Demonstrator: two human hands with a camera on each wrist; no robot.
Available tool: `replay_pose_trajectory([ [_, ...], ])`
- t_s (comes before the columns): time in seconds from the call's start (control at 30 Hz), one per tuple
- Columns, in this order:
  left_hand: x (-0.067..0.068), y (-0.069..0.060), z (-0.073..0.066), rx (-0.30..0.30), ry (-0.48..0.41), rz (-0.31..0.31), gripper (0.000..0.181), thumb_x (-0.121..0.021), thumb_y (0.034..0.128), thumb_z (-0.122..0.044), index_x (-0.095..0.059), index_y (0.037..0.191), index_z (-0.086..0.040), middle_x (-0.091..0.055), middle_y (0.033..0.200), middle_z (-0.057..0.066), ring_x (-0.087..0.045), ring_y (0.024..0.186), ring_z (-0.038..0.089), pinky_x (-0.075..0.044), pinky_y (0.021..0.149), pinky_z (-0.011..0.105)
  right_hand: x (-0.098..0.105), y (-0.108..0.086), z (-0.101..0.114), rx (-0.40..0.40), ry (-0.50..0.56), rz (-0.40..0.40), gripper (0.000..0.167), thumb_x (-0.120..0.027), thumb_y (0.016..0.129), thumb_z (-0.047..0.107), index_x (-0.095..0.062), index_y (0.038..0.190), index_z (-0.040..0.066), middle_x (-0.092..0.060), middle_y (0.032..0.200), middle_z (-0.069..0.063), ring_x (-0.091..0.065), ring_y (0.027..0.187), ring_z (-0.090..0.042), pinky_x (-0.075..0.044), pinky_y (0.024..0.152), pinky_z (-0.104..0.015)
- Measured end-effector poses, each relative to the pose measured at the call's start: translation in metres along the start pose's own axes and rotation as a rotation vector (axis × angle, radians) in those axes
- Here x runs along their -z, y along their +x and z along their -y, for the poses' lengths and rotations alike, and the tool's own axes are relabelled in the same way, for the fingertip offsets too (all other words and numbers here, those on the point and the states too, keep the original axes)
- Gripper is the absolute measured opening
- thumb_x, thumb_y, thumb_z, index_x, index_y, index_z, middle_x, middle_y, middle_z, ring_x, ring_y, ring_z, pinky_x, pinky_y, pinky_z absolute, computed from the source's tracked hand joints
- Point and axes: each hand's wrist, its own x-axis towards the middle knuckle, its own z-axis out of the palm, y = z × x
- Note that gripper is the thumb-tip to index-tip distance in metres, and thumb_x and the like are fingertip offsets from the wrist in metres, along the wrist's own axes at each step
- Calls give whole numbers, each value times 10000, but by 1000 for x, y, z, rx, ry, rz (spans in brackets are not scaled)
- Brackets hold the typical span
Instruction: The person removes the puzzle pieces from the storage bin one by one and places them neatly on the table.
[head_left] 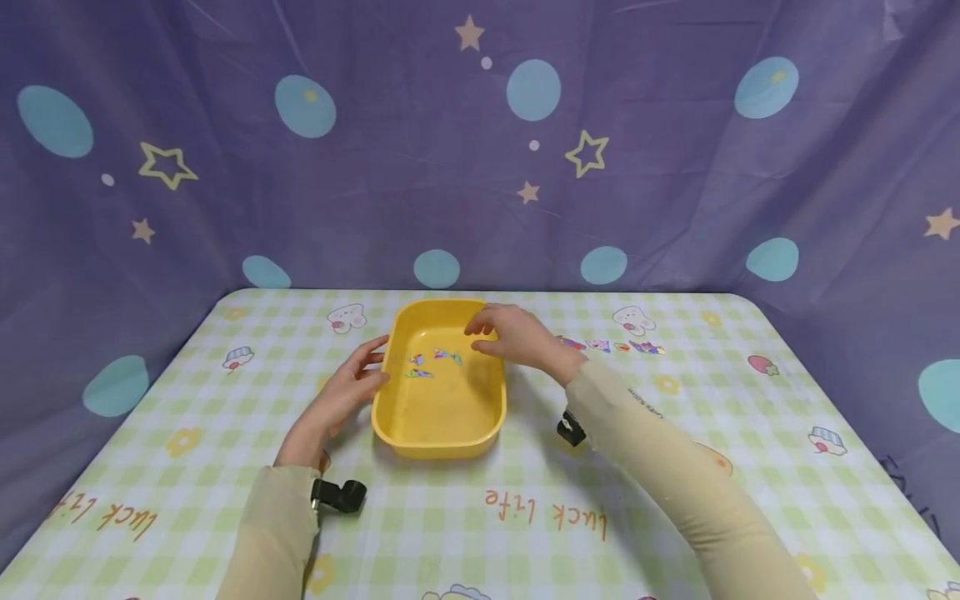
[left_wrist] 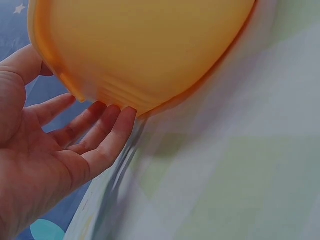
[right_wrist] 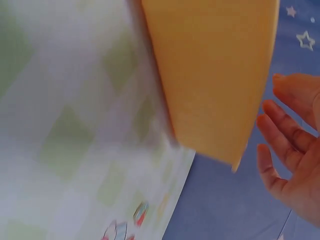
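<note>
A yellow plastic basin (head_left: pixel 442 421) with rounded corners stands on the table. Several small, colourful flat cut-outs, perhaps stickers (head_left: pixel 420 373), lie on its floor. My left hand (head_left: pixel 339 398) rests its fingertips against the basin's left side; in the left wrist view the extended fingers (left_wrist: pixel 116 137) touch the outer wall. Over the right rim hovers my right hand (head_left: pixel 517 335), its fingers loosely bent. In the right wrist view this hand (right_wrist: pixel 297 155) is apart from the basin wall (right_wrist: pixel 210 75), and nothing shows between its fingers.
To the right of the basin, partly behind the right wrist, more colourful cut-outs (head_left: pixel 600 346) lie in a row. A green-and-white checked cloth (head_left: pixel 420 533) with printed drawings covers the table. Behind it hangs a purple curtain (head_left: pixel 420 183) with stars and ovals.
</note>
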Motion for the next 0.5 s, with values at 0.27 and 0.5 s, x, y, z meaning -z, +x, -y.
replay_pose_trajectory([
  [0.27,-2,1,1,15,10,-12,636,-515,903,-173,-200,1453,-229,-298,1416,162,-409,1206,324,-478,836,322,-17,9,24,58,-15,130,240,-630,833,226,-666,1056,143,-616,1019,16,-580,931,-167,-460,776,-283],
  [0.5,-1,1,1,12,8,-7,642,-510,902,-164,-190,1457,-215,-290,1415,180,-402,1208,338,-476,829,304,-35,22,42,58,-99,183,229,-644,828,252,-668,1043,177,-616,991,53,-576,885,-109,-447,765,-244],
])
